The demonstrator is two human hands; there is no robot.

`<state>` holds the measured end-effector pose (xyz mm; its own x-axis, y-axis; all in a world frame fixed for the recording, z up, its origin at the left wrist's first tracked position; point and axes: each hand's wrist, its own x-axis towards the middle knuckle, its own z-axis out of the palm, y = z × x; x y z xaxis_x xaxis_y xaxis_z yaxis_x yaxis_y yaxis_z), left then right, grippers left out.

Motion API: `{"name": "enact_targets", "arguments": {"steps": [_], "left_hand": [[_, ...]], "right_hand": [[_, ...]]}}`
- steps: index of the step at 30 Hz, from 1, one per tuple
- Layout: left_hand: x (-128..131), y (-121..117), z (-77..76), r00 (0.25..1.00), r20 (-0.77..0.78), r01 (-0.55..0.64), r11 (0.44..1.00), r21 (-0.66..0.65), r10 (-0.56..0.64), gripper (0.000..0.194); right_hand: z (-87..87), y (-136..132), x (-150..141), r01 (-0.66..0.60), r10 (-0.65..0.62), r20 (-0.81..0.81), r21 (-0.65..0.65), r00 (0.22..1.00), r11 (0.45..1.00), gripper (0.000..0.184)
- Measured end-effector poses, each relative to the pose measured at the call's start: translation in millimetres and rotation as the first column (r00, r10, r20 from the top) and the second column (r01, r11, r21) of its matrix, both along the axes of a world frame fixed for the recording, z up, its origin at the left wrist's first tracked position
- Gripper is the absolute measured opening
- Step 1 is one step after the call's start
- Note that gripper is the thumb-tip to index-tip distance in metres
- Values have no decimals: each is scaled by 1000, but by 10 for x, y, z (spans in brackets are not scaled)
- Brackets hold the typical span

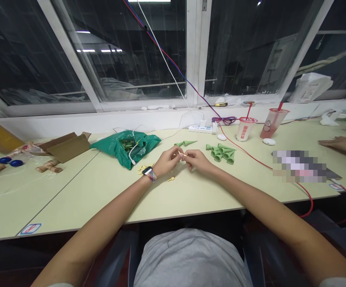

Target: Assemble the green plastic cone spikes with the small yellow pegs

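My left hand [168, 161], with a watch [148, 171] on its wrist, and my right hand [199, 160] meet above the table. Both are closed, fingertips pinched around a small pale yellow piece [185, 155] that is mostly hidden. One small yellow peg-like piece [171, 179] lies just below them. More yellow pieces [141, 169] are scattered beside my left wrist. To the right of my right hand is a cluster of green cone-shaped pieces [221, 152]. A few more green cones [190, 142] lie behind my hands.
A green plastic bag [109, 145] with green pieces inside stands left. Behind are a power strip [199, 128] and two drink cups [244, 130] [273, 124]. A red cable [250, 154] crosses the right side. Another person's hand [342, 144] rests far right. An open cardboard box [71, 149] lies left.
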<state>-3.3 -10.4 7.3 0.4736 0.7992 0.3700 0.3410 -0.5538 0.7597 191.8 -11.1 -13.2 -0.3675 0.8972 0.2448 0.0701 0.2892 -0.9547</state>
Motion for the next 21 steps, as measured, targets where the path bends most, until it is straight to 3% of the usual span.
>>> {"name": "enact_targets", "arguments": {"steps": [5, 11, 16, 21], "left_hand": [[-17, 61, -4, 1000, 17, -26, 999, -26, 26, 41], [-67, 112, 18, 995, 78, 66, 996, -59, -61, 34], [-94, 148, 3, 999, 29, 33, 997, -64, -31, 35], [-124, 177, -36, 994, 66, 89, 990, -106, -82, 36]], "right_hand": [[-7, -24, 1, 7, -8, 38, 35, 999, 999, 25], [7, -34, 3, 29, -30, 42, 35, 999, 999, 26], [-1, -31, 2, 39, -41, 60, 31, 997, 999, 24], [-28, -17, 2, 31, -32, 62, 24, 998, 999, 26]]}}
